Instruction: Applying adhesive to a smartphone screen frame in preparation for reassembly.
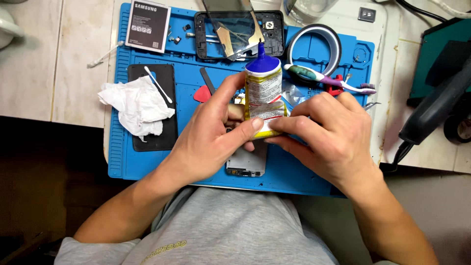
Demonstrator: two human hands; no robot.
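Both hands hold a yellow-and-white glue tube point(263, 91) with a blue cap, upright over the blue work mat point(147, 162). My left hand point(211, 135) wraps the tube's lower left side, thumb across its base. My right hand point(326, 132) pinches the tube's bottom end from the right. Beneath the hands lies a phone part with a metal frame point(247, 164), partly hidden.
On the mat lie a crumpled tissue point(135, 105) on a black back cover point(162, 132), a cotton swab point(158, 84), a phone battery point(148, 25), a phone frame point(206, 34), a tape roll point(314, 41), a toothbrush point(319, 76) and a red pick point(202, 94). A hot-air tool handle point(436, 105) rests at right.
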